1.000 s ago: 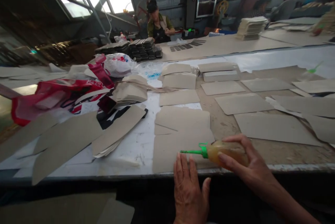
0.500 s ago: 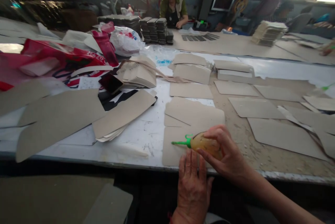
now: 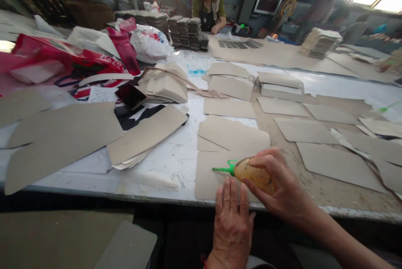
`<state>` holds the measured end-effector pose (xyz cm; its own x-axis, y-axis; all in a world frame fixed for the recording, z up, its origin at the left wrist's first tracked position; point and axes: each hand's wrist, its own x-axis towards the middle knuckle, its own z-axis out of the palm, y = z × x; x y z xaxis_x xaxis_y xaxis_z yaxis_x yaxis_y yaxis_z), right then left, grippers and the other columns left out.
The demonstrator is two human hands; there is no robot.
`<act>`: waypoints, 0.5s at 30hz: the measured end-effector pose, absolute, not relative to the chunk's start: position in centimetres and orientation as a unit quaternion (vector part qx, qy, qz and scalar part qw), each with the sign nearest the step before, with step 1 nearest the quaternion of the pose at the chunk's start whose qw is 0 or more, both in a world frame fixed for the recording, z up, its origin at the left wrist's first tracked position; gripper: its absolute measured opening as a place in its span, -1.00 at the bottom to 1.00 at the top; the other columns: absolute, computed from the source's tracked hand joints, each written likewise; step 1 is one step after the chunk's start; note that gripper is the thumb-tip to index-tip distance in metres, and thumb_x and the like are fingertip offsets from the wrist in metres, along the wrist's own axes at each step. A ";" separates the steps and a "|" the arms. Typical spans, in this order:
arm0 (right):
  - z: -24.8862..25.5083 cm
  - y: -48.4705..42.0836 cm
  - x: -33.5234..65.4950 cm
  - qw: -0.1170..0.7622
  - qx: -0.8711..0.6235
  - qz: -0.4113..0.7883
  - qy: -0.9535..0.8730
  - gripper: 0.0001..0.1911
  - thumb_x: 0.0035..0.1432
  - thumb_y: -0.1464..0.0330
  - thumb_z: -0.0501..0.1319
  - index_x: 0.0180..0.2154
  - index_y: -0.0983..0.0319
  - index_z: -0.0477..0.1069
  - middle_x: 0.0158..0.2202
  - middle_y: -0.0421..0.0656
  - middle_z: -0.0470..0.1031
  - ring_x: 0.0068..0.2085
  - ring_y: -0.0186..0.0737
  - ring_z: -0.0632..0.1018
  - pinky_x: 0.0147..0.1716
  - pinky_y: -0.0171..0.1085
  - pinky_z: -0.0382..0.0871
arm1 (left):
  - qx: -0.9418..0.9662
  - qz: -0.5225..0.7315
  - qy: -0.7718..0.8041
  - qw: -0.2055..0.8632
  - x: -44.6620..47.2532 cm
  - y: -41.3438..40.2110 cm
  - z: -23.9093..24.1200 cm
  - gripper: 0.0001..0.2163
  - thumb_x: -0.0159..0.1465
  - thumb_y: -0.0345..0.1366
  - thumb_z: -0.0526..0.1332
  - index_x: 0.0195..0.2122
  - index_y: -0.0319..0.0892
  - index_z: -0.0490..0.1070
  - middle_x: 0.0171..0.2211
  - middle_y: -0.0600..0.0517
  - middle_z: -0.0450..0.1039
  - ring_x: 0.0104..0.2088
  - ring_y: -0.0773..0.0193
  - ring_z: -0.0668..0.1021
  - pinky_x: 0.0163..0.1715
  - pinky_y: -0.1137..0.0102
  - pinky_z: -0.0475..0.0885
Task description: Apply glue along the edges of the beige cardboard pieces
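In my right hand (image 3: pixel 279 181) is a squeeze glue bottle (image 3: pixel 253 174), amber-bodied with a green nozzle and cap. It lies nearly level, its nozzle tip pointing left just over a beige board piece (image 3: pixel 205 185); whether the tip touches cannot be told. My left hand (image 3: pixel 232 218) rests flat on that piece's near edge, fingers stretched out, just below the bottle. Behind this piece lie more beige pieces (image 3: pixel 234 133), one of them showing a slit or overlapping edge. A single board piece (image 3: pixel 229 108) sits further back.
Left stand a fanned stack of boards (image 3: pixel 166 84), a phone (image 3: pixel 130 95), long curved pieces (image 3: pixel 65 135) and a red bag (image 3: pixel 63 57). Board pieces (image 3: pixel 339 164) lie to the right. Across the table a person (image 3: pixel 209 9) sits by dark stacks (image 3: pixel 185 32). The table edge (image 3: pixel 141 197) runs before me.
My right hand has moved the glue bottle slightly to the right over the board piece. My left hand stays on the near edge. The view has shifted a little.
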<state>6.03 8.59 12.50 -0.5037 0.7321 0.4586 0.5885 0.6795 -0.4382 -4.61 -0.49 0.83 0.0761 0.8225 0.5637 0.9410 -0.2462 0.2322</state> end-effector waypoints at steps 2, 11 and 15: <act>12.4 8.6 5.4 0.329 -0.377 0.107 -0.859 -0.73 0.16 0.43 0.24 -0.12 0.12 0.26 -0.18 -0.09 0.28 -0.19 -0.13 0.45 -0.25 -0.16 0.46 | -0.725 -0.309 -0.608 0.100 -4.6 -0.5 0.7 -0.59 0.33 -0.28 0.06 0.16 -0.36 0.27 0.14 -0.28 0.39 0.21 -0.04 0.38 0.06 0.10 0.47; 13.1 7.8 7.2 0.358 -0.394 0.176 -0.828 -0.75 0.12 0.38 0.28 -0.14 0.11 0.32 -0.24 -0.13 0.38 -0.18 -0.15 0.50 -0.23 -0.23 0.48 | -0.718 -0.332 -0.605 0.088 -4.4 -0.5 0.2 -0.54 0.24 -0.24 0.23 0.14 -0.34 0.31 0.08 -0.27 0.42 0.17 -0.08 0.41 0.09 0.04 0.42; 13.4 6.9 10.8 0.386 -0.507 0.183 -0.749 -0.74 0.08 0.21 0.32 -0.20 0.12 0.36 -0.23 -0.15 0.43 -0.24 -0.16 0.53 -0.32 -0.28 0.49 | -0.705 -0.362 -0.601 0.105 -4.1 -0.4 -0.8 -0.51 0.22 -0.21 0.25 0.15 -0.30 0.32 0.17 -0.25 0.35 0.25 -0.06 0.32 0.13 0.07 0.36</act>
